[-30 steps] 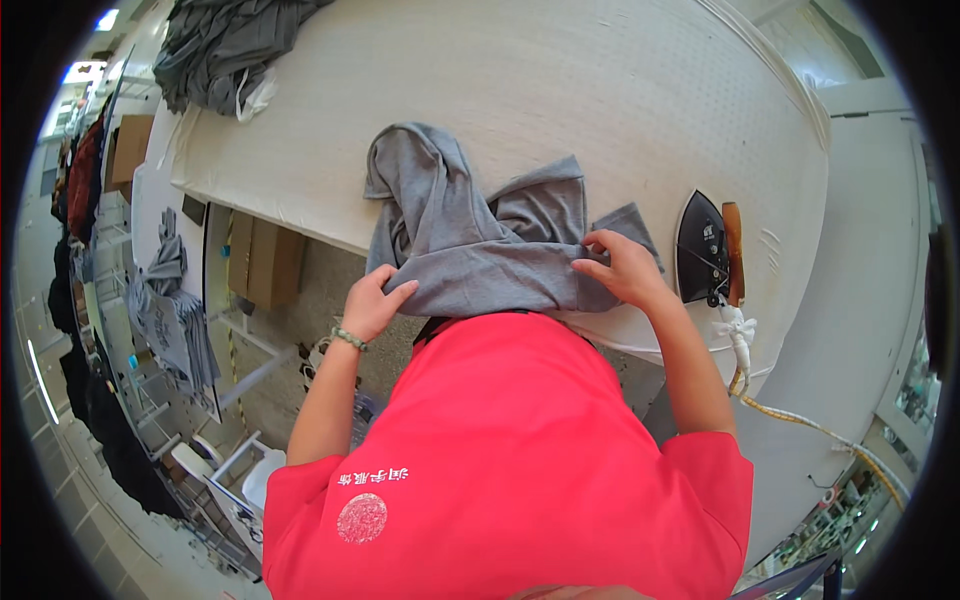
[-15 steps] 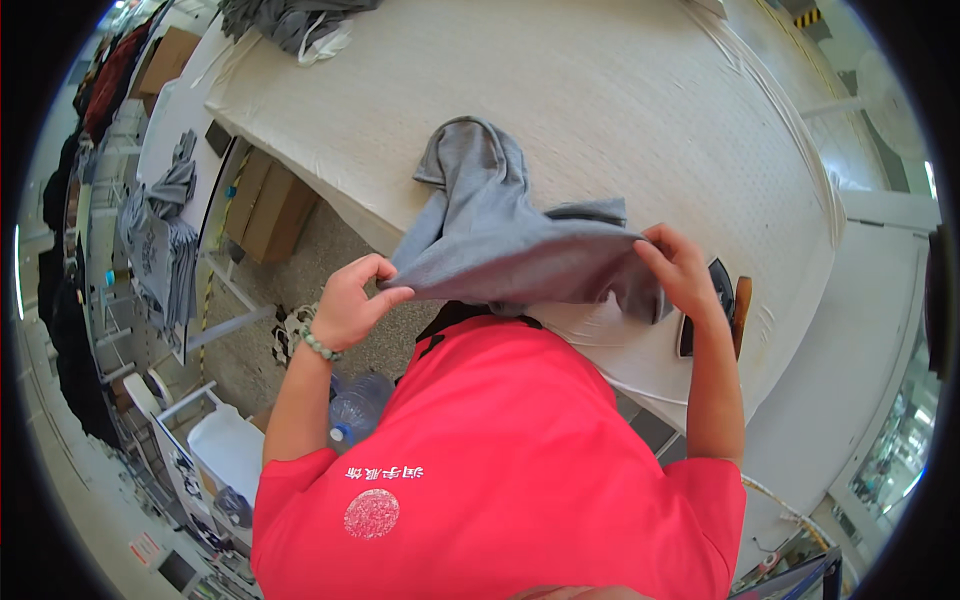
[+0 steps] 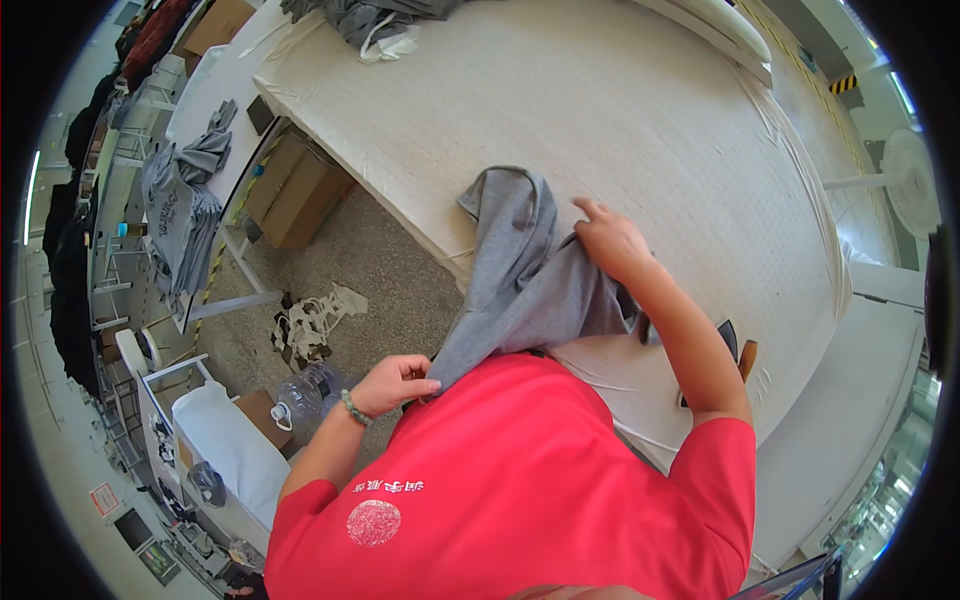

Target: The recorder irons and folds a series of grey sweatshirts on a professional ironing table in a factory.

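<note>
Pinching one end of the grey garment (image 3: 510,305), the left hand (image 3: 388,386) holds it across the near edge of the table (image 3: 660,160). The right hand (image 3: 615,245), its grip unclear, has shifted to the garment's far side, leaving it slanted, less stretched.

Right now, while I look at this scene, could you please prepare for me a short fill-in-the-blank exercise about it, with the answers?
1. The left hand touches a cloth whose colour is ____.
2. A beaded bracelet is worn on the person's ____ wrist.
3. The iron lies on the table, at the person's ____ side.

Missing words: grey; left; right.
</note>
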A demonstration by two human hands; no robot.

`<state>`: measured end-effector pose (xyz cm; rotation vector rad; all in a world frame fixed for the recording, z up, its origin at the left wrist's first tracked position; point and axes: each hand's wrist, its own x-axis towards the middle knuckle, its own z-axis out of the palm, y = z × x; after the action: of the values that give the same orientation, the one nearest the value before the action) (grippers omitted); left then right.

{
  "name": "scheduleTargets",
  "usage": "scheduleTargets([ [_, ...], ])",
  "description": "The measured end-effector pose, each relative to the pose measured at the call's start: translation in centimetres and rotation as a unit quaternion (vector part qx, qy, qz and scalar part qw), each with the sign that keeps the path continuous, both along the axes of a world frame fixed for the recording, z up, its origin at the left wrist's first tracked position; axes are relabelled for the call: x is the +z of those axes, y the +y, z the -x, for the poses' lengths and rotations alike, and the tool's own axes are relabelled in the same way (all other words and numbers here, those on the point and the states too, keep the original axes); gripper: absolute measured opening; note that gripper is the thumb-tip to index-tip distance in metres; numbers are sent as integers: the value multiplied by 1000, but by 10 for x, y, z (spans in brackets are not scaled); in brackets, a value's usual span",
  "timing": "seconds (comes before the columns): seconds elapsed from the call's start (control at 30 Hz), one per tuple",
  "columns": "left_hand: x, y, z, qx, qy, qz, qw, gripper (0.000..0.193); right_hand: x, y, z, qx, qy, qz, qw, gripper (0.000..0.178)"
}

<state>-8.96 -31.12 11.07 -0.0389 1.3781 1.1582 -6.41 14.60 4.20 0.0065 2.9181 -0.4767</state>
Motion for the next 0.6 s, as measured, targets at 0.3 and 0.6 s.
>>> scheduleTargets([
  [0.3,28,15,39,59,78,-55,994,12,-23,4,23,61,128,115,983,21],
  [0.6,208,176,235,-167,731,-113,652,16,239,78,-100,-302,426,125,844,15],
])
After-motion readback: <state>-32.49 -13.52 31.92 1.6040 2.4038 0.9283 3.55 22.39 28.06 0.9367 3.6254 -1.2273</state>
